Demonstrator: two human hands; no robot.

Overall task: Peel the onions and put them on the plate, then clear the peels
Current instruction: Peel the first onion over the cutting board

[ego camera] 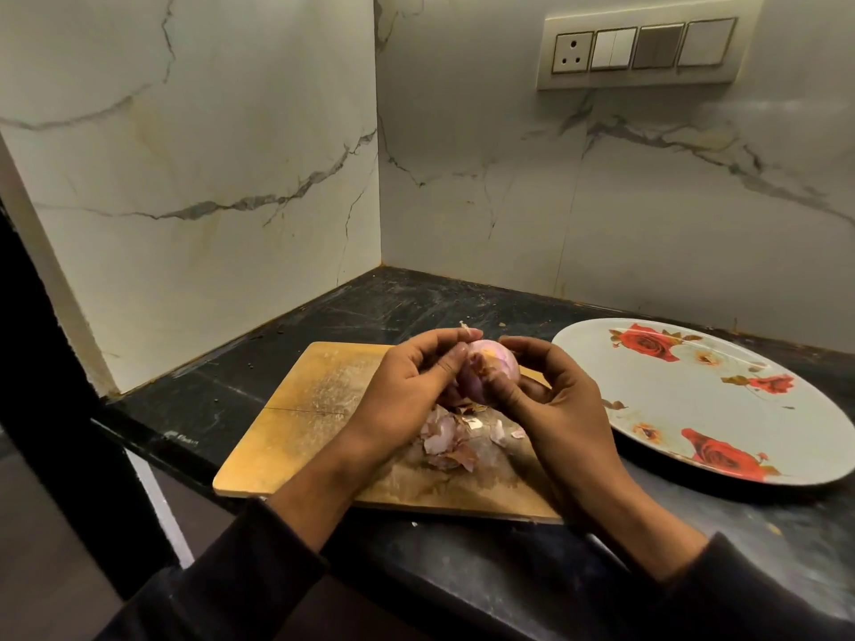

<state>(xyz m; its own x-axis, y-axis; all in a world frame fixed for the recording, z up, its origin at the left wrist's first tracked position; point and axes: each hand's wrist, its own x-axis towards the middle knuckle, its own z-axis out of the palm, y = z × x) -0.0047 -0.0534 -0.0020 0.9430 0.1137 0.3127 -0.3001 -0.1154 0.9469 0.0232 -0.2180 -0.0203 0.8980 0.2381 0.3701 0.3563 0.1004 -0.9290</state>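
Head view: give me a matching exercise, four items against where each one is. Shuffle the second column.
Items:
1. onion
2. peels
3. plate
4. cutting board

Places:
A. on the dark counter, right of the board, nothing on it
B. held between left hand and right hand
C. on the counter, under the hands
D. piled on the board

Pairs: 1-B, 2-D, 3-A, 4-C

Both hands hold one onion (486, 363) above the wooden cutting board (300, 409): the left hand (407, 386) cups it, the right hand (550, 390) pinches its skin. Loose peels (451, 439) lie on the board beneath. A rose-patterned plate (694, 400) sits on the bench (416, 298) beside the board, toward the right edge.
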